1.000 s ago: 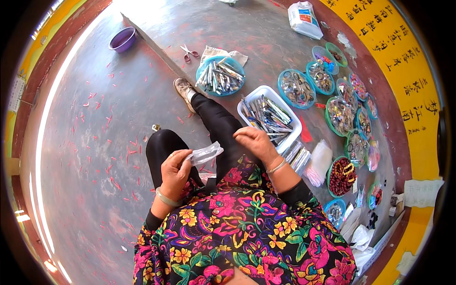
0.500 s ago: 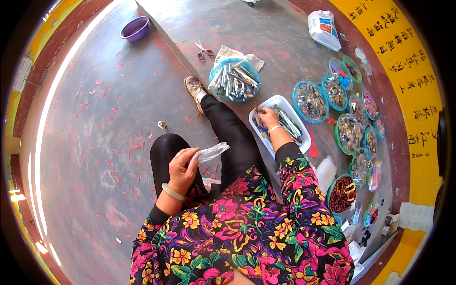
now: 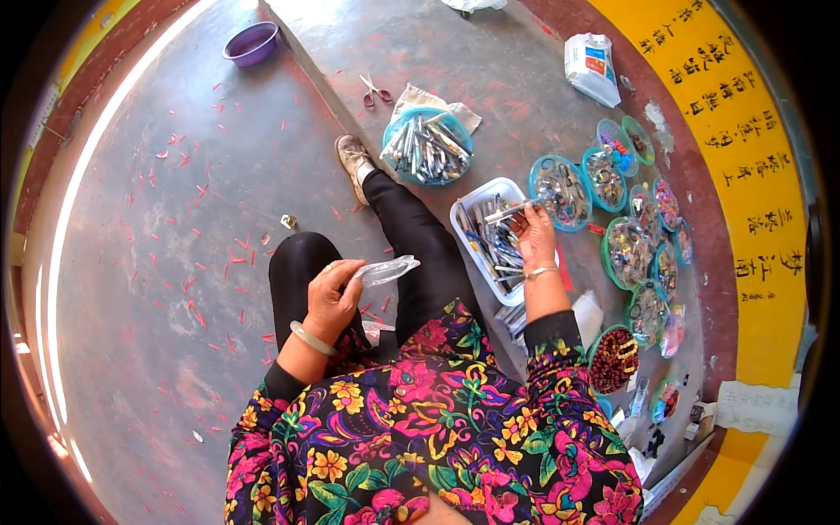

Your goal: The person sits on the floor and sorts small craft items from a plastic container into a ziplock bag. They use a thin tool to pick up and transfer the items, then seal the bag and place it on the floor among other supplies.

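My left hand (image 3: 334, 293) pinches one end of a small clear plastic bag (image 3: 389, 269) above my bent knee. The bag's other end sticks out to the right. My right hand (image 3: 535, 238) is closed on a pen (image 3: 507, 213), which points left over a white plastic tub (image 3: 458, 229). Loose pens (image 3: 495, 245) lie in a jumble inside that tub. Beyond my outstretched leg, a blue basket (image 3: 429, 181) is heaped with more pens (image 3: 426, 146).
Scissors (image 3: 377, 91) lie on the floor near a purple basin (image 3: 251, 44). Several round baskets, among them one of watches (image 3: 562, 191) and one of dark red beads (image 3: 612, 360), crowd the right side. A white package (image 3: 591, 70) stands behind them. Red scraps dot the floor.
My right hand has come up out of the tub and moved right, now with a pen in its fingers. My left hand still holds the plastic bag in nearly the same place.
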Available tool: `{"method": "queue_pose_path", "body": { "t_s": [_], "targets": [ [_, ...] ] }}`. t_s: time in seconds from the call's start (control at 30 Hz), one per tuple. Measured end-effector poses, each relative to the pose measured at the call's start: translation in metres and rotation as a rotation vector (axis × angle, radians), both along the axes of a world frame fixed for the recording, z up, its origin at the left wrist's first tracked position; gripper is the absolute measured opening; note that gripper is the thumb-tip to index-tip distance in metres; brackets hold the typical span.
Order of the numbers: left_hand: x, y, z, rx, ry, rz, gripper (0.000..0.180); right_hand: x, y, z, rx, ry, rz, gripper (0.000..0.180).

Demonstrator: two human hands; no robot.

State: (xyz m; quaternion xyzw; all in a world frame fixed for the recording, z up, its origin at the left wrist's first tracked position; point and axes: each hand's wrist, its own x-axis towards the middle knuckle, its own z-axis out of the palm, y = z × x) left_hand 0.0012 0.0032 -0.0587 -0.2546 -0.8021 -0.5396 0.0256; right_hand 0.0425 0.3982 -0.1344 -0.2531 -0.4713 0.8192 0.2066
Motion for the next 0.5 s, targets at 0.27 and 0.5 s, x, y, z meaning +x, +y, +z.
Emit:
{"method": "queue_pose_path", "body": {
  "t_s": [0.27, 0.5],
  "targets": [
    [-0.002, -0.004, -0.010, 0.027, 0.002, 0.020, 0.018, 0.046, -0.103, 0.080, -0.125, -0.041, 0.321, 0.056],
    [-0.002, -0.014, 0.011, 0.143, -0.069, 0.030, 0.013, 0.100, -0.174, 0.096, 0.117, -0.170, 0.878, 0.023]
  ]
}}
